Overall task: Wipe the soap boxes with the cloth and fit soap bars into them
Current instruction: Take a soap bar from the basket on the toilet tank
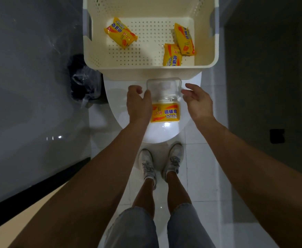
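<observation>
A soap box (165, 111) sits on the closed white toilet lid (162, 133). A yellow wrapped soap bar (166, 112) lies in its base. Its clear hinged lid (163, 86) stands open, tilted back toward the basket. My left hand (139, 102) is at the left side of the box, its fingers loosely curled and the thumb against the clear lid's left edge. My right hand (196, 101) hovers at the right side with relaxed fingers, the fingertips close to the lid's right edge. No cloth is in view.
A cream perforated basket (150, 70) stands right behind the box and holds three more yellow wrapped soap bars (120, 33). A black bin with a plastic liner (85, 81) stands left of the toilet. My legs and shoes are on the white tiled floor (200, 167).
</observation>
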The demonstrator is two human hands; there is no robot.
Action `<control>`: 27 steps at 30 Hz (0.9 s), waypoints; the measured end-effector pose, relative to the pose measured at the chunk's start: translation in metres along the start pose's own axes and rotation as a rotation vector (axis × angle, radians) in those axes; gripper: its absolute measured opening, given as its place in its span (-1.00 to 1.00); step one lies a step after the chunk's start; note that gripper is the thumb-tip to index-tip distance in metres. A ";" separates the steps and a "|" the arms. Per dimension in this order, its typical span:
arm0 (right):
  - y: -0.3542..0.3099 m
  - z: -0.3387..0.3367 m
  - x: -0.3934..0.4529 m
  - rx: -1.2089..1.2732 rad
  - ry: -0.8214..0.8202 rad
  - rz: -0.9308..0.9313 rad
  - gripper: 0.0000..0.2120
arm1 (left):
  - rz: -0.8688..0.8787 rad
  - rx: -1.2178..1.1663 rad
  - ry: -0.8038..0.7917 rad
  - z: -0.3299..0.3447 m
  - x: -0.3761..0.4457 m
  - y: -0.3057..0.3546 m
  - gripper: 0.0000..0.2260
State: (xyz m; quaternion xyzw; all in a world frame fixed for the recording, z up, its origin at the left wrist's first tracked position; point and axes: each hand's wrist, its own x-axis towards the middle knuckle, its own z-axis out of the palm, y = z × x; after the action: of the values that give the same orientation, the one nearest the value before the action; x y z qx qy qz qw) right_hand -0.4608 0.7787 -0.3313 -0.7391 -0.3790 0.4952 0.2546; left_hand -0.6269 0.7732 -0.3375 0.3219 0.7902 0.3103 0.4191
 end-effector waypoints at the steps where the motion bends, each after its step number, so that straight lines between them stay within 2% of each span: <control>1: 0.001 0.000 0.000 -0.006 -0.006 0.002 -0.66 | -0.029 -0.013 -0.028 0.000 0.001 0.001 -0.75; 5: 0.000 0.002 0.007 -0.067 -0.017 0.023 -0.59 | -0.086 -0.020 -0.133 -0.004 0.009 0.005 -0.61; 10: -0.007 0.009 0.020 -0.014 -0.132 0.102 -0.52 | -0.066 -0.031 -0.215 -0.008 0.010 0.014 -0.84; 14: -0.008 0.006 0.019 0.062 -0.008 0.093 -0.62 | -0.068 -0.045 -0.147 -0.013 0.010 0.010 -0.68; 18: 0.005 0.000 0.007 0.013 0.123 0.070 -0.74 | -0.013 0.000 -0.066 -0.019 -0.007 0.005 -0.83; 20: 0.012 0.000 0.000 -0.011 0.159 0.093 -0.79 | -0.003 0.064 -0.028 -0.020 -0.017 -0.002 -0.81; 27: 0.038 0.006 -0.012 -0.125 0.131 0.195 -0.82 | -0.015 0.221 -0.044 -0.016 -0.031 -0.026 -0.88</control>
State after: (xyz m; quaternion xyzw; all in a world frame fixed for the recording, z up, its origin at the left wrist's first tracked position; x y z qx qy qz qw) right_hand -0.4571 0.7471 -0.3558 -0.8175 -0.3183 0.4437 0.1828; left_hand -0.6336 0.7298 -0.3354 0.3672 0.8125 0.2109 0.4006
